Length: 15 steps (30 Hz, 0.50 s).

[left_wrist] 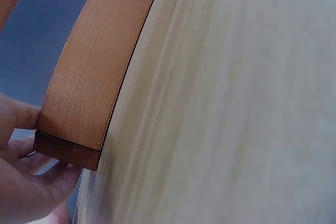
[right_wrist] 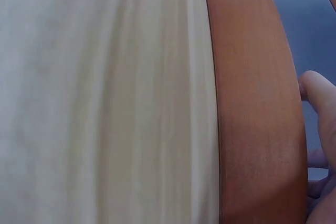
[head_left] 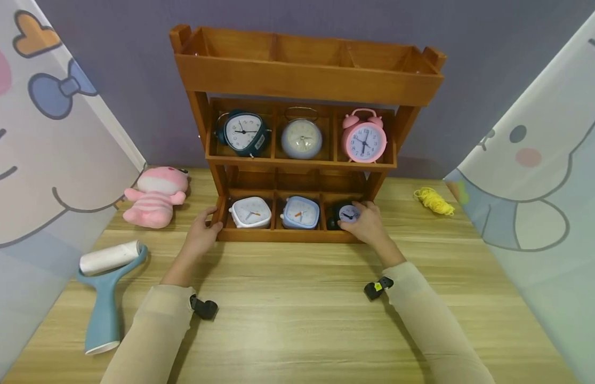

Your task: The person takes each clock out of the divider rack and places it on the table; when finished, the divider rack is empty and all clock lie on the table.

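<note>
A brown wooden shelf (head_left: pixel 307 80) with three tiers stands against the back wall. At its bottom left corner my left hand (head_left: pixel 201 233) grips the end, thumb and fingers around the edge, as the left wrist view shows with the front board (left_wrist: pixel 89 72). My right hand (head_left: pixel 367 224) holds a small black alarm clock (head_left: pixel 348 213) in the bottom right compartment; the right wrist view hides the clock behind the board (right_wrist: pixel 257 103). Beside it in the bottom tier sit a blue clock (head_left: pixel 300 213) and a white clock (head_left: pixel 251 212).
The middle tier holds a dark green clock (head_left: pixel 242 132), a pale round clock (head_left: pixel 302 140) and a pink twin-bell clock (head_left: pixel 364 141). Left on the table (head_left: pixel 288 309) lie a pink plush toy (head_left: pixel 157 198) and a lint roller (head_left: pixel 105 298). Yellow yarn (head_left: pixel 434 200) lies right.
</note>
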Each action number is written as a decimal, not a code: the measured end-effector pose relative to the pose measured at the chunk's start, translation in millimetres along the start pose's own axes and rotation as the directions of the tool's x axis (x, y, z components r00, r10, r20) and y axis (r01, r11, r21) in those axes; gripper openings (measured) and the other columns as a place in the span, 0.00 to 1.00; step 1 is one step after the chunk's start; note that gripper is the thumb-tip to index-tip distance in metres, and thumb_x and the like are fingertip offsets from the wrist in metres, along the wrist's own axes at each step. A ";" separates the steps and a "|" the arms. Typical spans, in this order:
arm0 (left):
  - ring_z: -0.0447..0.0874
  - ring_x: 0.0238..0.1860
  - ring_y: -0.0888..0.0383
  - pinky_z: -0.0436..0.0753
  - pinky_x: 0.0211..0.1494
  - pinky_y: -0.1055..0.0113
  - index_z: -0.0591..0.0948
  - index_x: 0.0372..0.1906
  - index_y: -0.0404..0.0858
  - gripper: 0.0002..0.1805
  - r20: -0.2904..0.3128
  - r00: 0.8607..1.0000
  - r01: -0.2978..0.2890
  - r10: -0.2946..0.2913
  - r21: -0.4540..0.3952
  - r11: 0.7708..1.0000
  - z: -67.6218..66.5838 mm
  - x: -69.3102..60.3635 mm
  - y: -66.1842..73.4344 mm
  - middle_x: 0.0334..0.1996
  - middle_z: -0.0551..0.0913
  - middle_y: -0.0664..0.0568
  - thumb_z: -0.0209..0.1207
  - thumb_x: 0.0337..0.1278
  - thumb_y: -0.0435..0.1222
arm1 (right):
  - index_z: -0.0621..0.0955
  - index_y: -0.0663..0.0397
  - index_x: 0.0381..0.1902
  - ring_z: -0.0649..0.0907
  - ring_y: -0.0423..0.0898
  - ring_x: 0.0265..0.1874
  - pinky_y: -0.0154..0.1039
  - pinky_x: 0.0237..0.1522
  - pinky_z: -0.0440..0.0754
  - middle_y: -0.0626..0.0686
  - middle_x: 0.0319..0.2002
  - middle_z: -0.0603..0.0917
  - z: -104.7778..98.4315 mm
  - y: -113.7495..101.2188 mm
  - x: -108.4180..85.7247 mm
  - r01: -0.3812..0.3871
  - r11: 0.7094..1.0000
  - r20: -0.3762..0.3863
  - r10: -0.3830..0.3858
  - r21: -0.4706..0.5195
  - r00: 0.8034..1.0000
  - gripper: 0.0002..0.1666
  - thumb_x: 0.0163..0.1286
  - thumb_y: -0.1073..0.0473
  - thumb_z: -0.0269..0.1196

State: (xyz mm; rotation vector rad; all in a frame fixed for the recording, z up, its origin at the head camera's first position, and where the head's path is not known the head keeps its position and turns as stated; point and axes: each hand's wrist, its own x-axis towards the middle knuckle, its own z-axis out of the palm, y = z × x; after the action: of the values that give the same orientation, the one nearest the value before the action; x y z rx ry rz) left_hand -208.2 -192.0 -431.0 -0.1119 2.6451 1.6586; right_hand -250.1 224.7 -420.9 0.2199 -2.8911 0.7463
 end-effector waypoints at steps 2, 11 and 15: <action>0.63 0.63 0.35 0.70 0.59 0.46 0.56 0.74 0.30 0.30 -0.003 1.000 0.004 -0.004 -0.011 1.000 -0.6 0.1 0.8 0.70 0.56 0.30 0.47 0.71 0.29 | 0.74 0.72 0.62 0.67 0.68 0.59 0.59 0.58 0.66 0.73 0.59 0.70 -1.4 -1.2 0.8 0.008 1.000 -0.025 -0.008 0.014 1.000 0.46 0.51 0.47 0.72; 0.63 0.63 0.35 0.69 0.59 0.46 0.56 0.74 0.29 0.30 -0.002 1.000 0.005 -0.005 -0.016 1.000 -1.0 -0.4 3.9 0.70 0.55 0.30 0.47 0.71 0.29 | 0.73 0.72 0.62 0.65 0.67 0.59 0.59 0.58 0.66 0.72 0.59 0.70 -13.8 -5.5 0.7 -0.003 1.000 -0.036 0.004 0.022 0.999 0.46 0.52 0.48 0.72; 0.63 0.63 0.35 0.69 0.59 0.46 0.56 0.74 0.29 0.30 -0.004 1.000 0.010 -0.010 -0.012 1.000 -0.8 -1.1 4.0 0.70 0.56 0.30 0.47 0.71 0.29 | 0.73 0.71 0.63 0.64 0.67 0.60 0.59 0.57 0.66 0.72 0.60 0.69 -22.5 -8.1 -1.8 -0.006 1.000 -0.031 0.007 0.030 0.999 0.46 0.52 0.48 0.72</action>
State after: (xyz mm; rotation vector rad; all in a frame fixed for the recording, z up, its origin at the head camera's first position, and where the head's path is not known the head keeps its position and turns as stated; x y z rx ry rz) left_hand -207.4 -190.9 -427.0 -0.1287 2.6341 1.6730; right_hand -244.5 228.9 -398.0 0.2010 -2.8543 0.7875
